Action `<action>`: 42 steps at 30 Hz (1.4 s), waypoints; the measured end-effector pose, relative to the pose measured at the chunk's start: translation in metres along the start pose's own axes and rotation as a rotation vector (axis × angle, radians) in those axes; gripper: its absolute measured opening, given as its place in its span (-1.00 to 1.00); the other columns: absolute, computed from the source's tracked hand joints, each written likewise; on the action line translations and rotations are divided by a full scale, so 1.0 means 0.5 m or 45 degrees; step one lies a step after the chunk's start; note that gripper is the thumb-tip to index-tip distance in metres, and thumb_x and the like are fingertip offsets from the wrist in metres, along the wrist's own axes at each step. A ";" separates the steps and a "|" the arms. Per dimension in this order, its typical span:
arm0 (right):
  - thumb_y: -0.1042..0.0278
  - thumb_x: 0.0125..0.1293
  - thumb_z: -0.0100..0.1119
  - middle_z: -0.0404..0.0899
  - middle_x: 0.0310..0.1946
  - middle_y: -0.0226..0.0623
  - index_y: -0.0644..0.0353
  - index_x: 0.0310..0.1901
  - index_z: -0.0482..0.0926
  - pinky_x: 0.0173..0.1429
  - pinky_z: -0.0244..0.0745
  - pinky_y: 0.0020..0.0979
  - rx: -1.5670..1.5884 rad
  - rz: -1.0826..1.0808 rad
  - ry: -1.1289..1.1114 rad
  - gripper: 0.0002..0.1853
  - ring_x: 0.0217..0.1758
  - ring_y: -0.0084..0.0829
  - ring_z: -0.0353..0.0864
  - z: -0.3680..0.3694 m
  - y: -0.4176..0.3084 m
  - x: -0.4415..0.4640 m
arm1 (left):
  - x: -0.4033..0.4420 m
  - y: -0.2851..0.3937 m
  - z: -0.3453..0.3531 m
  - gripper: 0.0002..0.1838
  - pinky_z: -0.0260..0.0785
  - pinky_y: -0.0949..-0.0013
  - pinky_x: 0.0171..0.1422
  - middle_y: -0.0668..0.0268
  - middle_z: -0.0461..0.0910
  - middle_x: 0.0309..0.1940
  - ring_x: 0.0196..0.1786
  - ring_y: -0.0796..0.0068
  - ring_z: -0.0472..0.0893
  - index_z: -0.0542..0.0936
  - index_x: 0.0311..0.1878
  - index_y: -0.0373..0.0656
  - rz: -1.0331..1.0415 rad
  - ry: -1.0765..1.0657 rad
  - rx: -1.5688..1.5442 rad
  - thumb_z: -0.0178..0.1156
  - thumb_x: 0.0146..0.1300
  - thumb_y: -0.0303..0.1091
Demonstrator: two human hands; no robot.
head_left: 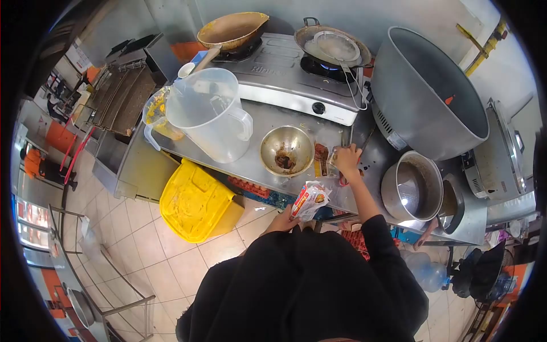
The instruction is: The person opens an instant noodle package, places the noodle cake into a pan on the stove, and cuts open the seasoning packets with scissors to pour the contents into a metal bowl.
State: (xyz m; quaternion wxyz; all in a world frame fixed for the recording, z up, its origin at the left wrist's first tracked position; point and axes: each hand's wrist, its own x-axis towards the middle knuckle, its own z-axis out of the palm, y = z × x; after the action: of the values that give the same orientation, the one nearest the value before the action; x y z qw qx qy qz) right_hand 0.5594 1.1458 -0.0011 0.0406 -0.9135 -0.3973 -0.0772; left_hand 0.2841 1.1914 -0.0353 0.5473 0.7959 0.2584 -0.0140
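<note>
My left hand is closed around a white packet with red and yellow print, held just off the counter's front edge. Over on the counter, my right hand reaches down with its fingers curled; what lies under them is hidden. Beside those fingers lies a small clear sachet with dark brown contents. A thin metal utensil shows just behind the hand. To the left of the sachet sits a steel bowl with dark brown paste at its bottom.
A two-burner stove stands behind, with a wok and a pan holding a strainer over a blue flame. Plastic jugs stand left, a large grey pot and steel pot right. A yellow bin is below.
</note>
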 end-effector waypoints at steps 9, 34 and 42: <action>0.30 -0.18 0.07 0.52 -0.39 -0.37 -0.07 -0.36 0.54 -0.10 0.00 -0.19 0.025 -0.202 -0.174 -0.76 -0.03 -0.26 0.22 0.005 0.026 0.031 | 0.014 -0.010 0.011 -0.52 0.31 0.25 -0.35 0.06 0.45 -0.50 -0.40 0.14 0.50 0.17 -0.10 -0.18 0.055 -0.095 0.025 0.08 -0.02 -0.14; 0.31 0.14 -0.03 0.46 -0.50 -0.15 0.32 -0.39 0.40 -0.34 0.33 -0.41 0.976 -0.001 0.825 -0.79 -0.48 -0.31 0.45 -0.163 0.103 0.024 | 0.210 0.188 -0.031 -0.45 0.18 0.37 -0.05 0.11 0.32 -0.21 -0.10 0.33 0.35 0.17 -0.02 -0.29 0.681 0.140 -0.302 0.08 0.01 -0.15; 0.32 0.10 0.04 0.36 -0.71 -0.31 0.28 -0.63 0.37 -0.65 0.16 -0.47 0.562 -0.130 0.798 -0.75 -0.73 -0.51 0.28 -0.294 0.070 -0.059 | 0.355 0.225 0.015 -0.35 0.13 0.35 0.06 0.04 0.20 -0.07 0.01 0.24 0.27 0.12 0.05 -0.24 0.435 0.615 -0.420 0.11 -0.04 -0.11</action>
State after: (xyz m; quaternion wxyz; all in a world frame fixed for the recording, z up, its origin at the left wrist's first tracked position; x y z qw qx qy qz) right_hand 0.5493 1.0805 0.1382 0.3519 -0.7938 -0.4178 -0.2673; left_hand 0.4879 1.2252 0.0047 0.5861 0.7089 0.2422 0.3087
